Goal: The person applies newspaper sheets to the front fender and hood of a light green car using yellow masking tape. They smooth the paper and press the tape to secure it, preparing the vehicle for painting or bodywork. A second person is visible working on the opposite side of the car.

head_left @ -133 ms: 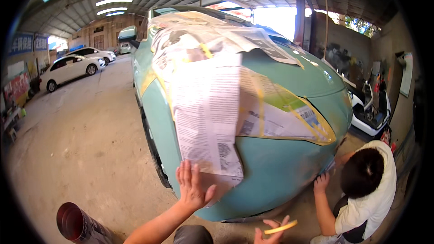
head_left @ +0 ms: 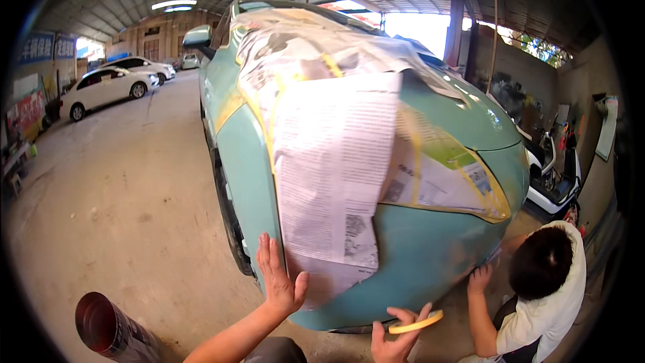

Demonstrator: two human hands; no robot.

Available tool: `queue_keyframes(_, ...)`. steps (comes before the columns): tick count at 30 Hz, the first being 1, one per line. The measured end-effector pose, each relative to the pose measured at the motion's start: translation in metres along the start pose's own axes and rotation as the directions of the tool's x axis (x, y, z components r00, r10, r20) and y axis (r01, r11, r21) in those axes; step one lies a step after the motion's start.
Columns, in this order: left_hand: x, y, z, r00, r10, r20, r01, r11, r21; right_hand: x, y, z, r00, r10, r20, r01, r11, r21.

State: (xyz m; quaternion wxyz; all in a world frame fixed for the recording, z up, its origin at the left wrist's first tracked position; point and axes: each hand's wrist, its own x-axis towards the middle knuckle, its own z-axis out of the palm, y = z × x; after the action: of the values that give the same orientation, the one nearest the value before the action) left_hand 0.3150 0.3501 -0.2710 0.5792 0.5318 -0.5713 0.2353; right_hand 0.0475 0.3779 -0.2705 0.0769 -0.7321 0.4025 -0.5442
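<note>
My left hand [head_left: 279, 279] is open, its fingers stretched upward against the side of the teal car [head_left: 430, 242], at the lower left edge of a hanging newspaper sheet [head_left: 336, 161]. Whether the palm touches the bodywork or the paper, I cannot tell. The sheet drapes over the front corner, its upper part overlapping other newspaper [head_left: 295, 47] fixed with yellow tape on the hood. In my right hand [head_left: 396, 339], low and near the bumper, is a roll of yellow masking tape [head_left: 418, 323], held by the fingers.
A co-worker [head_left: 547, 282] in a white shirt crouches at the bumper on the right, hands on its lower edge. A dark open cylinder [head_left: 111, 329] stands at lower left. White cars [head_left: 107, 87] are parked far left; a white scooter [head_left: 557, 178] stands by the right wall.
My left hand has come off the sheet's lower left part to just beside its edge. My right hand with the tape roll has risen slightly. The view has shifted a little.
</note>
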Motion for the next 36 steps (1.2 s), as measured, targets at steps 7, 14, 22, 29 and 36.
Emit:
queue_keyframes(7, -0.040, -0.014, 0.020, 0.994, -0.039, 0.098, 0.047, 0.996, -0.074, 0.065, -0.005, 0.032, 0.968, -0.217, -0.125, 0.216, 0.976, -0.021)
queue_keyframes(14, -0.041, -0.002, 0.030, 0.999, -0.042, 0.021, 0.042, 0.999, 0.001, 0.085, -0.003, 0.040, 0.952, -0.245, -0.186, 0.246, 0.969, -0.015)
queue_keyframes(22, -0.027, -0.001, 0.037, 0.987, 0.081, -0.140, -0.066, 0.992, 0.109, 0.101, 0.004, 0.049, 0.941, -0.265, -0.208, 0.274, 0.961, 0.016)
queue_keyframes(29, 0.021, 0.040, 0.004, 0.964, 0.267, 0.012, -0.249, 0.880, 0.405, 0.104, -0.005, 0.070, 0.884, -0.281, -0.375, 0.385, 0.891, 0.241)
queue_keyframes(36, 0.091, 0.075, -0.019, 0.893, 0.411, 0.183, -0.449, 0.813, 0.371, 0.113, -0.008, 0.064, 0.857, -0.342, -0.386, 0.430, 0.887, 0.167)
